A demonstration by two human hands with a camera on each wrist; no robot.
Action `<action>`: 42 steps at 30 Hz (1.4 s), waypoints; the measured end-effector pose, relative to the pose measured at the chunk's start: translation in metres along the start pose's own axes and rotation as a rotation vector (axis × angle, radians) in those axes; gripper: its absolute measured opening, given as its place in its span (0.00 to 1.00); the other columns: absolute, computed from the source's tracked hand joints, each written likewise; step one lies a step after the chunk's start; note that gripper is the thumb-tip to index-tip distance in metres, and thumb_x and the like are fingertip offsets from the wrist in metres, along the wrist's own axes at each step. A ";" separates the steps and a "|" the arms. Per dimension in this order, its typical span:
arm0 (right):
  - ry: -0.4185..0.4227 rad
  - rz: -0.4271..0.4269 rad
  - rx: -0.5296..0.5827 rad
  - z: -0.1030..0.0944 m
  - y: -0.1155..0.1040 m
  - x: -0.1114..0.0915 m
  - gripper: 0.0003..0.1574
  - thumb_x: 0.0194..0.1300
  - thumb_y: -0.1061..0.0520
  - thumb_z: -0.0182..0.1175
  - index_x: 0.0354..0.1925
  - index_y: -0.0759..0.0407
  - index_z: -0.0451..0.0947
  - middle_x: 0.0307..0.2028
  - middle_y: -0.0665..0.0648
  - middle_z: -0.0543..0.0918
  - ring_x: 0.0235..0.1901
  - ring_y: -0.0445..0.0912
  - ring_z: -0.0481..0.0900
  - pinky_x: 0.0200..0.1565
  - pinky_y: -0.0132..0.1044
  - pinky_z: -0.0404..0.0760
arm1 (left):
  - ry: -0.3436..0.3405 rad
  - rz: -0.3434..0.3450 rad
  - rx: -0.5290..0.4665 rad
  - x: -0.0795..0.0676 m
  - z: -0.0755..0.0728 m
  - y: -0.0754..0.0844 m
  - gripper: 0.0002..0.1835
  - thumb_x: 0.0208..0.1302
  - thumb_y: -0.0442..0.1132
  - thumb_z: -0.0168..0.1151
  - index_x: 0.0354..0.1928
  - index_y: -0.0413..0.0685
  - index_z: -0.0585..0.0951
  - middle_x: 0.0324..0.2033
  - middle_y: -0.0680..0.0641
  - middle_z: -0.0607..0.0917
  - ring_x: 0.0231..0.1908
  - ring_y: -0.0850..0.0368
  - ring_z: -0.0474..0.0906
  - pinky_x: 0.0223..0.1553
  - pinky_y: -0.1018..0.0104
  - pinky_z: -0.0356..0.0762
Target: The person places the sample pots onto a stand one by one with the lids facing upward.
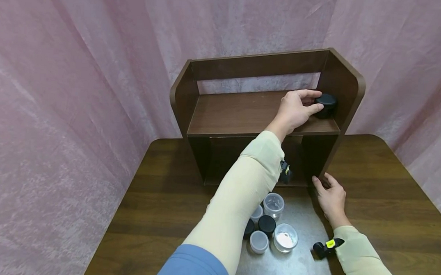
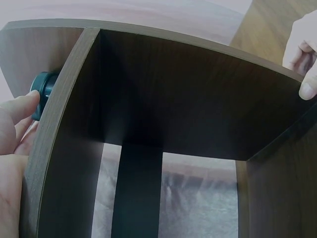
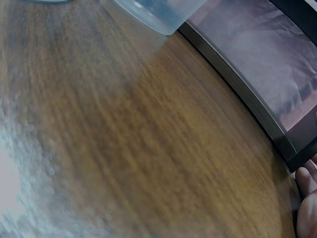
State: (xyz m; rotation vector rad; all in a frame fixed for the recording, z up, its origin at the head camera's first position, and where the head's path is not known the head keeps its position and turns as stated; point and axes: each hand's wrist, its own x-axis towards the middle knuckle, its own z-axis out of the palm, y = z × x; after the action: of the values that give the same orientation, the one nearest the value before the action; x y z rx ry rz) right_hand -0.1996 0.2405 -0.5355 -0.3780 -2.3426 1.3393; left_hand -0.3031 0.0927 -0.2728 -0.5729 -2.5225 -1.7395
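My left hand point(image 1: 295, 108) reaches over the upper board of a brown wooden shelf point(image 1: 236, 111). Between thumb and fingers it pinches a round black jar point(image 1: 326, 102), which stands at the board's right end, close to the side panel. The left wrist view also has this black jar point(image 2: 43, 94), with the thumb on its near side. Low on the right, my right hand point(image 1: 332, 200) grips the bottom front corner of the shelf's side panel, thumb and fingers on either side. Only some fingertips point(image 3: 304, 181) of that hand appear in the right wrist view.
Before the shelf, several small jars stand grouped on the wooden table point(image 1: 147, 216): a clear jar point(image 1: 285, 238), a frosted-lidded jar point(image 1: 259, 241) and a black-lidded jar point(image 1: 266, 224) among them. My left forearm partly covers the group. A pink curtain point(image 1: 77, 106) hangs behind.
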 end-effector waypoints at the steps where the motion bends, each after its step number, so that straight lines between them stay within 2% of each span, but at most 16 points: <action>1: -0.005 0.003 -0.002 0.000 0.000 0.000 0.33 0.65 0.43 0.61 0.59 0.64 0.74 0.48 0.66 0.83 0.49 0.56 0.79 0.39 0.22 0.69 | 0.000 -0.002 0.000 0.000 0.000 0.000 0.17 0.56 0.39 0.71 0.49 0.59 0.85 0.42 0.62 0.83 0.41 0.74 0.76 0.35 0.80 0.75; 11: -0.024 0.008 0.000 0.002 0.000 -0.001 0.33 0.66 0.43 0.60 0.60 0.62 0.74 0.50 0.65 0.82 0.50 0.54 0.79 0.40 0.24 0.70 | 0.005 -0.006 -0.031 0.001 -0.002 -0.005 0.17 0.56 0.37 0.71 0.49 0.58 0.84 0.41 0.62 0.84 0.41 0.74 0.77 0.34 0.80 0.75; 18: -0.031 0.005 0.007 0.004 0.001 0.000 0.28 0.66 0.41 0.59 0.55 0.56 0.78 0.47 0.59 0.83 0.44 0.39 0.77 0.38 0.20 0.70 | 0.007 -0.007 -0.060 -0.001 -0.003 -0.005 0.18 0.56 0.36 0.71 0.50 0.56 0.84 0.40 0.61 0.84 0.40 0.74 0.77 0.35 0.80 0.75; 21: -0.032 0.003 0.009 0.004 0.001 0.000 0.28 0.66 0.41 0.59 0.56 0.57 0.78 0.48 0.60 0.83 0.45 0.42 0.78 0.38 0.20 0.70 | 0.005 -0.003 -0.062 0.000 -0.003 -0.005 0.18 0.56 0.36 0.71 0.50 0.56 0.84 0.40 0.61 0.84 0.40 0.75 0.77 0.35 0.80 0.75; 25: -0.038 0.006 0.015 0.004 0.001 0.000 0.29 0.66 0.41 0.58 0.57 0.58 0.77 0.49 0.61 0.83 0.49 0.51 0.78 0.38 0.20 0.69 | 0.003 -0.004 -0.065 0.000 -0.002 -0.006 0.18 0.56 0.36 0.71 0.50 0.56 0.84 0.40 0.61 0.84 0.40 0.74 0.77 0.35 0.80 0.76; 33: -0.022 0.019 0.008 0.005 0.001 -0.001 0.29 0.66 0.42 0.59 0.58 0.59 0.76 0.50 0.60 0.83 0.47 0.47 0.78 0.38 0.19 0.69 | -0.001 0.014 -0.056 0.001 -0.002 -0.007 0.17 0.57 0.36 0.70 0.50 0.56 0.84 0.40 0.61 0.84 0.40 0.74 0.77 0.35 0.80 0.75; 42: -0.035 0.017 0.025 0.003 0.002 0.000 0.32 0.67 0.43 0.58 0.60 0.62 0.74 0.52 0.63 0.81 0.51 0.53 0.78 0.37 0.17 0.68 | 0.000 0.010 -0.060 0.001 -0.001 -0.006 0.17 0.57 0.37 0.71 0.49 0.56 0.85 0.39 0.61 0.84 0.39 0.73 0.77 0.34 0.79 0.76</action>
State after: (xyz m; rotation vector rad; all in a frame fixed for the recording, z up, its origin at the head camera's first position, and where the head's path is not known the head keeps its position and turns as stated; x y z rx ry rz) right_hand -0.2009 0.2388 -0.5384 -0.3700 -2.3541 1.3923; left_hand -0.3061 0.0907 -0.2777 -0.5871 -2.4705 -1.8179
